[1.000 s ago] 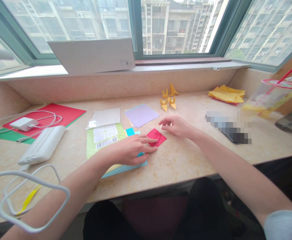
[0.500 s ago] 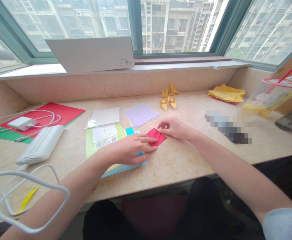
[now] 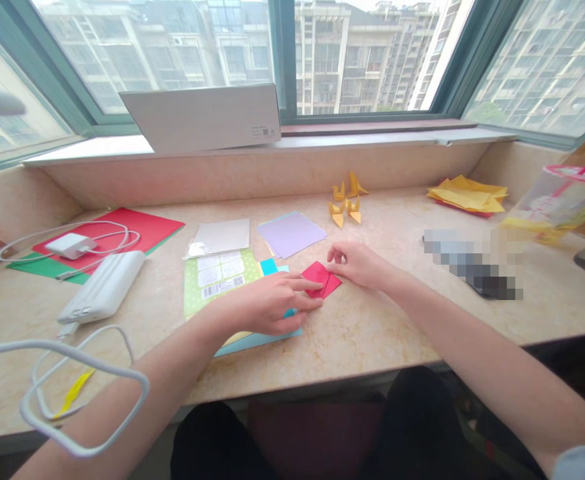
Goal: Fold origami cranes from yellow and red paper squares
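Observation:
A small folded piece of red origami paper (image 3: pixel 317 272) lies on the counter with creases and a raised flap visible. My left hand (image 3: pixel 279 303) reaches over from the left, fingers stretched out, its fingertips resting on the red paper's left and lower side. At the upper right corner of the paper, my right hand (image 3: pixel 348 259) is closed in a pinch, thumb and forefinger at the edge. Beneath my left hand lie a green dotted paper packet (image 3: pixel 217 273) and light blue sheets (image 3: pixel 267 340), partly covered.
Purple sheets (image 3: pixel 295 235) lie behind the hands, with several yellow folded cranes (image 3: pixel 339 213) beyond. Yellow paper (image 3: pixel 467 193), a blurred dark object (image 3: pixel 472 267) and a plastic cup (image 3: pixel 547 200) are right. A white power bank (image 3: pixel 102 287) and looped cable (image 3: pixel 87 360) are left.
The whole view has shifted slightly, so everything appears a little further right and lower. Both hands keep nearly the same place on the red paper.

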The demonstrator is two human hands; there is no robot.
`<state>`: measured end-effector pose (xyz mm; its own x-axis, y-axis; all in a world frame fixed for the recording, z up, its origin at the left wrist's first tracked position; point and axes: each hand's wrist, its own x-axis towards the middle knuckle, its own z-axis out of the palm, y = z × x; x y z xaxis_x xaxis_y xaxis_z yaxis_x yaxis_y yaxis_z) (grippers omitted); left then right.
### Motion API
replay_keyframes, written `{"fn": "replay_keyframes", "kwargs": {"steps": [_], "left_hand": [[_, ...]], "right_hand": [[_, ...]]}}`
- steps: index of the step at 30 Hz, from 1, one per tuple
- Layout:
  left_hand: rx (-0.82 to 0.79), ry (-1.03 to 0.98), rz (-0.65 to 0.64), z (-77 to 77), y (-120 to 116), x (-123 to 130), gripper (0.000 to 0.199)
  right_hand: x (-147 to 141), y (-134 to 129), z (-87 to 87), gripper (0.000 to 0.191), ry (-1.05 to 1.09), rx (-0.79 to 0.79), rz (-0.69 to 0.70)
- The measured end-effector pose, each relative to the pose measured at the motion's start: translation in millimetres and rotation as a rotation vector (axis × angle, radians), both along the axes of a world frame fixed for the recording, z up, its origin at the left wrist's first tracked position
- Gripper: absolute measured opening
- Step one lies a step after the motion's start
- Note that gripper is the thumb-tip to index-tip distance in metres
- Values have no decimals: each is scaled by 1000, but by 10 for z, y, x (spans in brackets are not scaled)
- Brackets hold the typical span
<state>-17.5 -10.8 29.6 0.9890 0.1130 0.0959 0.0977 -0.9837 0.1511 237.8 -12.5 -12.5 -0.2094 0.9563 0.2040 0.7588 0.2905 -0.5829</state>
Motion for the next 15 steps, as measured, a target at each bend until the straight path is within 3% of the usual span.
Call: {"fn": "replay_keyframes", "kwargs": {"steps": [3, 7, 9, 11, 15], "left_hand": [[21, 8, 13, 1, -21, -5, 34], [22, -2, 19, -24, -42, -2, 30], [23, -31, 27, -47, -49, 4, 29], [34, -62, 35, -74, -56, 13, 25], [82, -107, 55, -126, -82, 40, 19]], "right_hand": [[-36, -22, 15, 9, 23, 43, 21], [-46, -34, -27, 12, -58, -79, 42], [-47, -43, -52, 12, -96, -33, 14], [-56, -68, -62, 8, -102, 46, 89], [-95, -140, -55, 19, -109, 176, 266]]}}
